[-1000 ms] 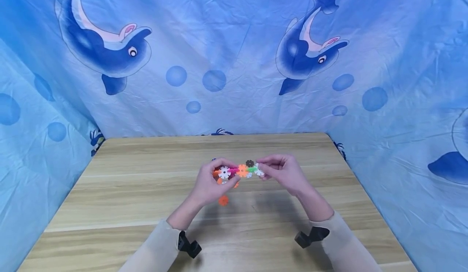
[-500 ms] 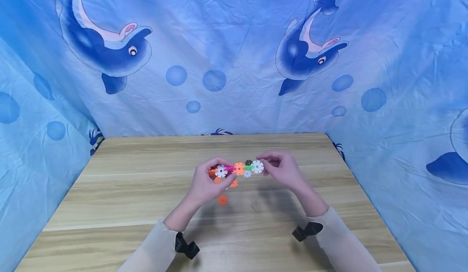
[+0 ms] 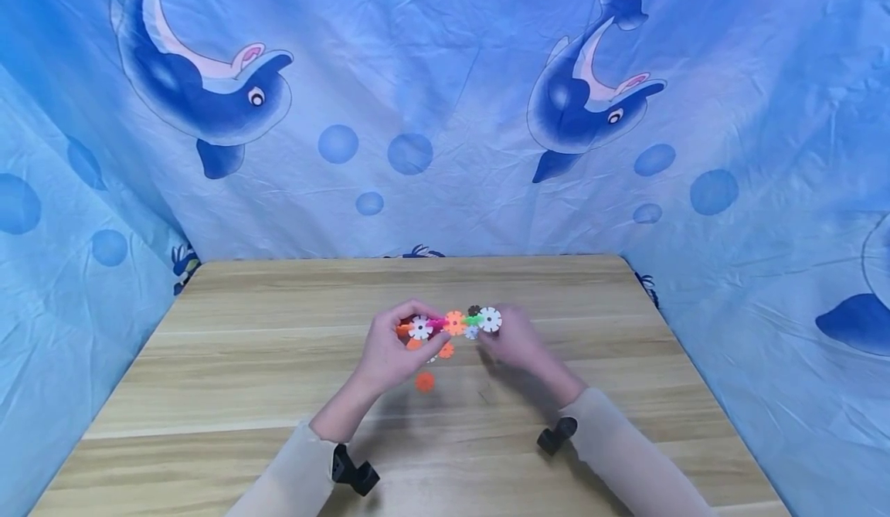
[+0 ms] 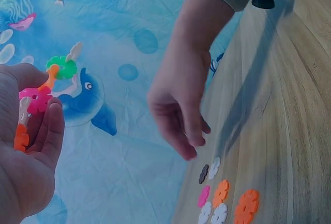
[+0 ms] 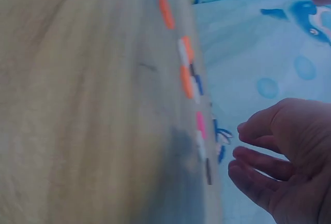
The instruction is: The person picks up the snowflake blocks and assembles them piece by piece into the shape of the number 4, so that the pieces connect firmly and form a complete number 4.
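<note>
My left hand [image 3: 410, 341] grips the left end of a short chain of snowflake discs [image 3: 454, 322], white, pink, orange, green and white, held level above the wooden table [image 3: 243, 362]. In the left wrist view the chain [image 4: 39, 99] sticks up from my left hand's fingers [image 4: 49, 131]. My right hand [image 3: 506, 341] hangs just below the chain's right end, apart from it, fingers relaxed and pointing down [image 4: 182, 136]. In the right wrist view its fingers [image 5: 261, 164] are loosely curved and hold nothing.
Loose discs lie on the table under the hands: an orange one [image 3: 425, 382] nearest me, more orange, pink, white and dark ones [image 4: 220, 195] behind it. A blue dolphin-print cloth [image 3: 445, 115] hangs behind and beside the table.
My right hand has let go of the chain's right end and dropped lower, toward the table. My left hand still holds the chain in about the same place.
</note>
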`<state>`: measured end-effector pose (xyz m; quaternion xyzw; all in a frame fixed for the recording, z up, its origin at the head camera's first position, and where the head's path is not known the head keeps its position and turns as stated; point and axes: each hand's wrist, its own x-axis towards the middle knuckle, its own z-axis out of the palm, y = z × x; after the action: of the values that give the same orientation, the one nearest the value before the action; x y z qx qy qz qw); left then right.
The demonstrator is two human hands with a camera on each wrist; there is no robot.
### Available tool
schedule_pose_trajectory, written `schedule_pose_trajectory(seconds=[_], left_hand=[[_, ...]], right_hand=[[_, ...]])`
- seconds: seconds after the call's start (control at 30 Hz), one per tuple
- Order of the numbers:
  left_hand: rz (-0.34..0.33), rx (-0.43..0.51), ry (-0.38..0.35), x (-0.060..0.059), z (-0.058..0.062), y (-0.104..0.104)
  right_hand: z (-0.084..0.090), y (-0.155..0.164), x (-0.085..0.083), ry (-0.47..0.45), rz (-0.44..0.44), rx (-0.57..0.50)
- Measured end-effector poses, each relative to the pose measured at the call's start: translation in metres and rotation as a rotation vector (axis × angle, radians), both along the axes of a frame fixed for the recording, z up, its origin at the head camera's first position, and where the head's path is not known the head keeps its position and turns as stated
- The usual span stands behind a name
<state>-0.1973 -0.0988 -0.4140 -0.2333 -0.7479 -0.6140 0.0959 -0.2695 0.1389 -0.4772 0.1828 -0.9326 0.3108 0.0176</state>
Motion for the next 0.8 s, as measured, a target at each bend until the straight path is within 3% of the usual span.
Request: schedule_pose_trajectory(seconds=[0.2,0.4,0.63,0.8], left_hand=[[0.011,-0.017,-0.022,-0.002,0.0,0.0],[0.026,-0.04,-0.028,-0.006,0.0,-0.002],[0.005,-0.042,-0.041,-0.01,-0.002,-0.002],[0.006,-0.048,-0.074,-0.009,-0.006,-0.001]], right_hand=[[-0.012,-0.007,-0.001,0.095,0.036,0.139],[-0.016,-0.01,-0.003,0.17,0.1,0.159],[-0.016,-0.009,-0.003,0.143,0.065,0.227],[-0.016,-0.006,0.001,0.108,0.051,0.218]])
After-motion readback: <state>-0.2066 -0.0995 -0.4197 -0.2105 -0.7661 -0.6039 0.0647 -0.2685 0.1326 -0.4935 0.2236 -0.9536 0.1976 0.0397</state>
